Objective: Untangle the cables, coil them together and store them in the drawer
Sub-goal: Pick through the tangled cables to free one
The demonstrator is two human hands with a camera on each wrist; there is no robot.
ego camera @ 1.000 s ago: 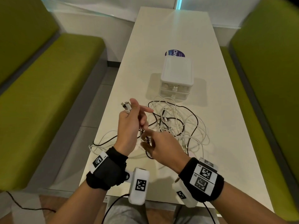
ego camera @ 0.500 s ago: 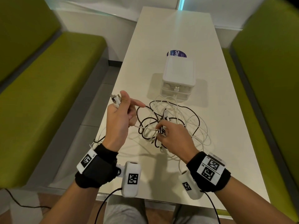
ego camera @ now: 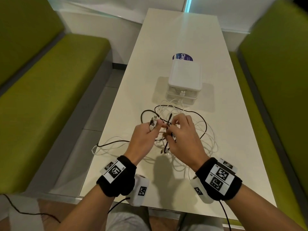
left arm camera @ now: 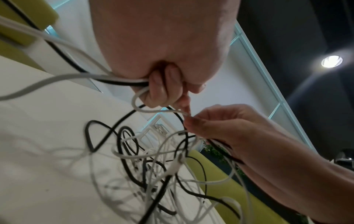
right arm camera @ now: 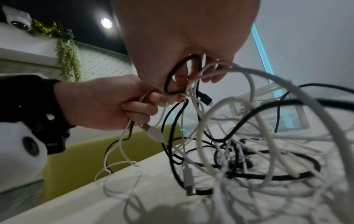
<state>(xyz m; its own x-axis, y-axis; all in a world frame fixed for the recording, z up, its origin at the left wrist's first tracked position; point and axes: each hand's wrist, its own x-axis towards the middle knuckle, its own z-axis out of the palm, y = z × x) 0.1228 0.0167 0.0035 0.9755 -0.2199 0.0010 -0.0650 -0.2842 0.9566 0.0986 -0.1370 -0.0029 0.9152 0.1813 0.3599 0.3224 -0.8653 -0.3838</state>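
A tangle of white and black cables [ego camera: 196,130] lies on the white table [ego camera: 233,147], just in front of a small white drawer unit [ego camera: 184,80]. My left hand [ego camera: 143,135] is raised above the table and grips several cable ends, their plugs [ego camera: 154,121] sticking up past the thumb. My right hand [ego camera: 180,132] is right beside it, fingers curled round black and white strands [right arm camera: 184,84] lifted from the heap. In the left wrist view the right hand's fingertips [left arm camera: 191,122] pinch a white cable [left arm camera: 153,111]. More plugs [right arm camera: 188,181] dangle beneath the hands.
The drawer unit's drawers look closed. A blue round sticker [ego camera: 182,56] lies on the table behind it. Green benches [ego camera: 50,97] flank the table on both sides. Loose cable loops [ego camera: 106,145] trail toward the table's left edge.
My left hand has moved right and forward, and my right hand has risen to meet it; both now work on the same strands above the tangle.
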